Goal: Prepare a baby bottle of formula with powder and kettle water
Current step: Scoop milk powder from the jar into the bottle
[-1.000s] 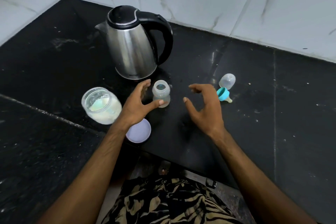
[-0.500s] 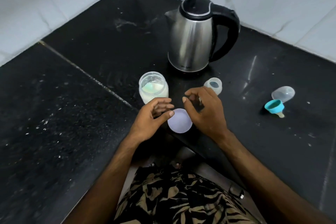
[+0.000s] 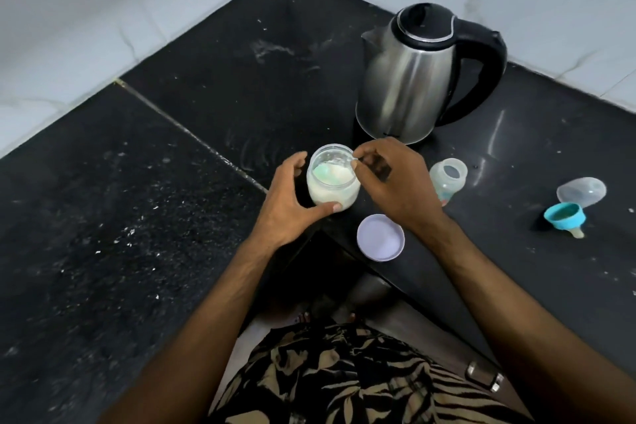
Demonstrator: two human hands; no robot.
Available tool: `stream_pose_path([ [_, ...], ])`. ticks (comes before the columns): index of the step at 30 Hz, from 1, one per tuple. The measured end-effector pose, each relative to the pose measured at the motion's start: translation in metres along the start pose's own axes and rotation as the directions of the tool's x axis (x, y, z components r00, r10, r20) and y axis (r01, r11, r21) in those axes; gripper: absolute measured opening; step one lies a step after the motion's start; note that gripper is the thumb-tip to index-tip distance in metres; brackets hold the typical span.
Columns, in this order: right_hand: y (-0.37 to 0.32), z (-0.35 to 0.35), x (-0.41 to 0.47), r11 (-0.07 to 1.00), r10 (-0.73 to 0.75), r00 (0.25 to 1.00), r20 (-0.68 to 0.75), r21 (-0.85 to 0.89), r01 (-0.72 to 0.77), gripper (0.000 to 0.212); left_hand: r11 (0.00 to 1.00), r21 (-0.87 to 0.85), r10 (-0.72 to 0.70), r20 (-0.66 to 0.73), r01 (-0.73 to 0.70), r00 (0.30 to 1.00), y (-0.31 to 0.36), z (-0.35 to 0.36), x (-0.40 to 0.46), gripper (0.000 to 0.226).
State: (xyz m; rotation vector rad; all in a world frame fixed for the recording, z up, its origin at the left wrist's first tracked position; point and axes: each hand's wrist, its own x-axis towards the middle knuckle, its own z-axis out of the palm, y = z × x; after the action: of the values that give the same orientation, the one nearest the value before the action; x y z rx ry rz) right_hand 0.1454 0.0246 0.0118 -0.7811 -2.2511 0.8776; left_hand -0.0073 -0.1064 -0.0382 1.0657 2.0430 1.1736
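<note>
Since the earlier frame, both your hands have moved from the lid to the powder jar.

- Left hand [image 3: 289, 198]: curled round the side of the powder jar [image 3: 332, 189], thumb on its near wall, gripping it upright on the bench [image 3: 137, 251].
- Right hand [image 3: 395, 182]: over the jar's open mouth, thumb and forefinger pinching the handle of a scoop [image 3: 325, 171] whose pale green bowl lies in the white powder.
- Lid [image 3: 380, 237]: lilac, flat on the bench just in front of the jar, near the bench edge.
- Baby bottle [image 3: 447, 181]: open, upright, just right of your right hand.
- Kettle [image 3: 413, 79]: steel with black lid and handle, behind the jar and bottle.
- Teal collar with teat [image 3: 564, 217]: on its side at the far right, touching the clear cap [image 3: 581, 190].
</note>
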Motion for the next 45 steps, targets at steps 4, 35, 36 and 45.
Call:
stream_pose_path([
  [4, -0.010, -0.005, 0.017, 0.988, 0.000, 0.956, 0.293, -0.149, 0.045, 0.017, 0.993, -0.054, 0.112, 0.124, -0.106, 0.986, 0.008, 0.006, 0.018, 0.105],
  [35, -0.054, 0.007, 0.020, 0.851, 0.236, 0.900, 0.366, -0.524, -0.011, 0.025, 0.983, -0.131, 0.148, 0.122, -0.132, 0.981, -0.015, 0.022, 0.021, 0.096],
  [36, -0.054, 0.009, 0.018, 0.853, 0.224, 0.915, 0.336, -0.522, -0.017, 0.022, 0.979, -0.151, 0.156, 0.101, -0.140, 0.983, -0.016, 0.022, 0.019, 0.096],
  [45, -0.059, 0.021, 0.015, 0.813, 0.230, 0.933, 0.277, -0.581, -0.027, 0.020, 0.967, -0.169, 0.201, 0.053, -0.189, 0.978, -0.004, 0.020, 0.008, 0.092],
])
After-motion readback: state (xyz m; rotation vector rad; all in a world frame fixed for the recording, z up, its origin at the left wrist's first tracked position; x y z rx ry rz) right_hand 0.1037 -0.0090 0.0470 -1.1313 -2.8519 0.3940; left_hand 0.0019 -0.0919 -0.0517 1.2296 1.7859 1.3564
